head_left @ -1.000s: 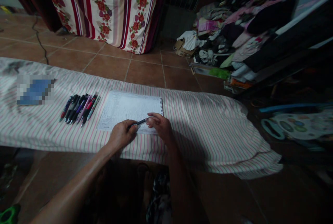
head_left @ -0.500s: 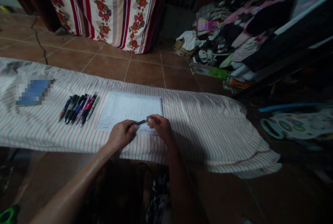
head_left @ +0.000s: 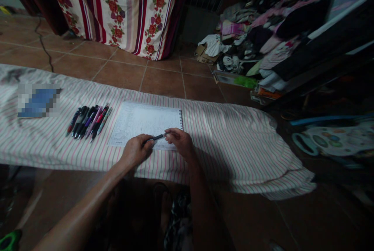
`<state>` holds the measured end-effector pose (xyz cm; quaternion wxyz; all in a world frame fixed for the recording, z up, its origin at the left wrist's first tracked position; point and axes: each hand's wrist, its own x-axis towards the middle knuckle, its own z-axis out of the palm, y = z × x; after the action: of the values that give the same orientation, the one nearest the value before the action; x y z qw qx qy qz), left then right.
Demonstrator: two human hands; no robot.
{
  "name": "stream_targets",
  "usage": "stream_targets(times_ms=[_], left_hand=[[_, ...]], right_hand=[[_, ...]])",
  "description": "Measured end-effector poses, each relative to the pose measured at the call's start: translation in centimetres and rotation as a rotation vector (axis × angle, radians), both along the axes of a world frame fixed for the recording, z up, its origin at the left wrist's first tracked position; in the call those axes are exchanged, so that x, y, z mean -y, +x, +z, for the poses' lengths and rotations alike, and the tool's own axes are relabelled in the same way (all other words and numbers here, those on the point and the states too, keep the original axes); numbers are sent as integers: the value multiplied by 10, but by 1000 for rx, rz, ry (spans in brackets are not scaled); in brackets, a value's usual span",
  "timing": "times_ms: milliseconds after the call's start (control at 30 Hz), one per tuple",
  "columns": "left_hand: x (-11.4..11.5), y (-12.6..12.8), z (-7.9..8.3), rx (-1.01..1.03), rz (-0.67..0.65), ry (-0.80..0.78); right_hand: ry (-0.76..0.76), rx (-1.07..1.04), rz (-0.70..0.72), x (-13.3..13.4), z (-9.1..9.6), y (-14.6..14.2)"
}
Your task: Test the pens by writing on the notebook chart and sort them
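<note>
A dark pen is held between my two hands over the lower part of a spiral notebook. My left hand is closed around the pen's left end, thumb along it. At the other end, the fingertips of my right hand pinch the pen. The notebook lies open at a pale page with faint marks, its wire binding on the right side. Left of the notebook, several pens in dark, purple, pink and red lie side by side in a row.
A striped cloth covers the long narrow surface under the notebook. Far left lies a blurred-out blue rectangular item. Beyond the tiled floor hangs a floral curtain. A heap of clothes fills the back right.
</note>
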<state>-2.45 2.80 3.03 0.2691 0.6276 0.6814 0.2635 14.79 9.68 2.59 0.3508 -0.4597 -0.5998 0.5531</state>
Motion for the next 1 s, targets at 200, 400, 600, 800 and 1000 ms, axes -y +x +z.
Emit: stream_targets(times_ms=[200, 400, 600, 800, 1000], left_hand=[[0, 0, 0, -7, -21, -2], [0, -1, 0, -12, -27, 34], [0, -1, -2, -6, -16, 30], [0, -2, -1, 1, -13, 33], [-1, -1, -1, 20, 8, 15]], right_hand=[[33, 24, 13, -1, -1, 2], [42, 34, 11, 0, 0, 1], [65, 49, 17, -1, -2, 2], [11, -44, -1, -2, -6, 0], [7, -48, 13, -2, -5, 0]])
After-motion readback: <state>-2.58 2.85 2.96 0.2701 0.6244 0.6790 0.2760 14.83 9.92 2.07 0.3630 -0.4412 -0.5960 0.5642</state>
